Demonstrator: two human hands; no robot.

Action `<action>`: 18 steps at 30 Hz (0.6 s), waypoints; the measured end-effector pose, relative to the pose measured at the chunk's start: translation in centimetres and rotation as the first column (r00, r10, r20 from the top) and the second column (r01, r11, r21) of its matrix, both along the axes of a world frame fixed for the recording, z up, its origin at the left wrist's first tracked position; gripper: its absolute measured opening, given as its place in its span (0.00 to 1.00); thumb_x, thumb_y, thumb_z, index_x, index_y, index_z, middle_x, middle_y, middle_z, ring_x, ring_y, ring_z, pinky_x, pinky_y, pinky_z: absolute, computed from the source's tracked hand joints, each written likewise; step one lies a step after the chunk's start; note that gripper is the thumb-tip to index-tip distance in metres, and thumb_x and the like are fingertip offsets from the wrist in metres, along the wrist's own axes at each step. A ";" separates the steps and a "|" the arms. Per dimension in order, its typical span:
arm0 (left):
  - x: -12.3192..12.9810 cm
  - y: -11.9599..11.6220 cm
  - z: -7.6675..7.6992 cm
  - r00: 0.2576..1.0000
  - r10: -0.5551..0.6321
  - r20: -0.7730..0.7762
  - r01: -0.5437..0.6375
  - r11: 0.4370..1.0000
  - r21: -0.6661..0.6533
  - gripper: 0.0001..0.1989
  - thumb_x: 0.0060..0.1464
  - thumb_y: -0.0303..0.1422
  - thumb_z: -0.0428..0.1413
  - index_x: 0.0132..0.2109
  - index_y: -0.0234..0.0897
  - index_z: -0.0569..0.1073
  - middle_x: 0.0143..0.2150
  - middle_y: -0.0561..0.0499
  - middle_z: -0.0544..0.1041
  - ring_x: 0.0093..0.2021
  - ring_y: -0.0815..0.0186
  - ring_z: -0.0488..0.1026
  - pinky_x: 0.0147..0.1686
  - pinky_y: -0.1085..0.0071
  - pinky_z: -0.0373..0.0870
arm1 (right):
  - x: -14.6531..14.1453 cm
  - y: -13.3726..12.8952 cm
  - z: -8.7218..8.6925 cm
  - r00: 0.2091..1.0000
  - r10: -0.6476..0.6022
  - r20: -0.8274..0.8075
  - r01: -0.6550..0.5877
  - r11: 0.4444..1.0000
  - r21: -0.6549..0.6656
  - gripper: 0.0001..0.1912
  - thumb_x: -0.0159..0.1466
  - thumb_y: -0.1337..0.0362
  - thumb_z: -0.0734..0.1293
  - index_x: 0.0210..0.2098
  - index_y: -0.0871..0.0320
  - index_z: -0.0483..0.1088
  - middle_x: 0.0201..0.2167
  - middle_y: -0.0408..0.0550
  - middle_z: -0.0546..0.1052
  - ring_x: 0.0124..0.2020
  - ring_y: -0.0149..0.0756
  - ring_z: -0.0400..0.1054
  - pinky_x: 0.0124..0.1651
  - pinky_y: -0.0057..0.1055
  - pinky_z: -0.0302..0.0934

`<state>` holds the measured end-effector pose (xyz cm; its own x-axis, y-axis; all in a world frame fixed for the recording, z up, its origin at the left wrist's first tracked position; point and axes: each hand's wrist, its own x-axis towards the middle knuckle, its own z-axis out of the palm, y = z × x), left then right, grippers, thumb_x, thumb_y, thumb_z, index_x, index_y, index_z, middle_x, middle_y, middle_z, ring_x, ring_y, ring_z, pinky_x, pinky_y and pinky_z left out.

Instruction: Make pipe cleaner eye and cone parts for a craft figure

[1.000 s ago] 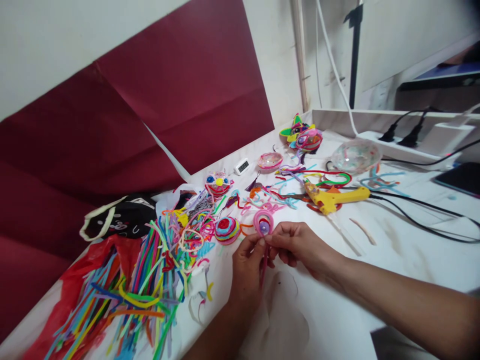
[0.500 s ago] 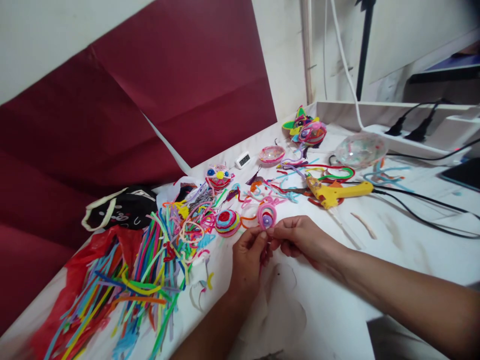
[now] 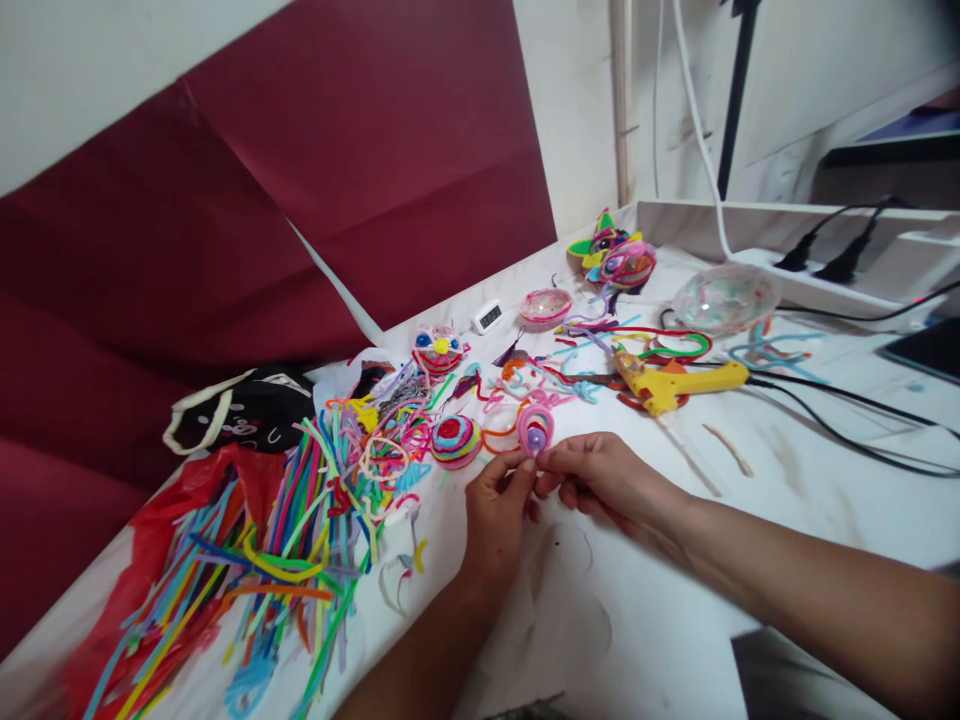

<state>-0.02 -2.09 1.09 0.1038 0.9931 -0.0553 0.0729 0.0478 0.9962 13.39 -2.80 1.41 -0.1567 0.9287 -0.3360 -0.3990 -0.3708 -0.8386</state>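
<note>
Between my fingertips is a pink pipe-cleaner oval [image 3: 535,428] with a red strip and a purple ball in its middle. My left hand [image 3: 498,505] pinches its lower edge from the left, thumb on top. From the right, my right hand [image 3: 592,468] has thumb and forefinger pressed together at the same edge, the two hands nearly touching. The exact grip is partly hidden by the fingers. Just left of the oval sits a dome wound with coloured pipe cleaners [image 3: 454,442], red at its top.
A yellow glue gun [image 3: 679,385] with its cord lies at right, near a clear plastic shell [image 3: 726,298]. Pipe cleaners [image 3: 285,540] spread over a red bag [image 3: 169,515] at left. Behind are a decorated ball [image 3: 439,352], a small clock [image 3: 487,316] and a pink-rimmed shell [image 3: 546,308].
The whole view has shifted slightly. Both hands keep their hold on the pink oval, with only a slight movement of the fingers.
</note>
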 end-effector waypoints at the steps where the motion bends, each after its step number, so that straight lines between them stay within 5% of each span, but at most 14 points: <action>1: 0.0 0.0 -0.1 1.000 -0.002 -0.008 0.002 1.000 0.015 0.11 0.48 0.38 0.59 0.34 0.34 0.75 0.22 0.56 0.70 0.19 0.74 0.62 0.19 0.77 0.59 | -0.1 0.0 0.0 1.000 -0.006 0.004 0.006 1.000 0.001 0.10 0.54 0.64 0.67 0.19 0.62 0.68 0.19 0.46 0.76 0.12 0.21 0.59 0.12 0.20 0.44; 18: 0.1 -0.1 0.3 0.999 -0.049 -0.012 0.049 0.995 0.090 0.08 0.52 0.34 0.55 0.30 0.33 0.72 0.20 0.56 0.65 0.20 0.73 0.59 0.21 0.75 0.56 | -0.4 -0.2 0.5 0.994 -0.043 0.102 0.034 0.996 0.086 0.11 0.51 0.66 0.67 0.15 0.59 0.62 0.11 0.39 0.68 0.10 0.21 0.54 0.12 0.20 0.42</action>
<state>0.12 -2.22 1.38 0.1523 0.9878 0.0331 0.0822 -0.0461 0.9955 13.02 -2.99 1.95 -0.0889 0.9590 -0.2691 -0.3213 -0.2833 -0.9036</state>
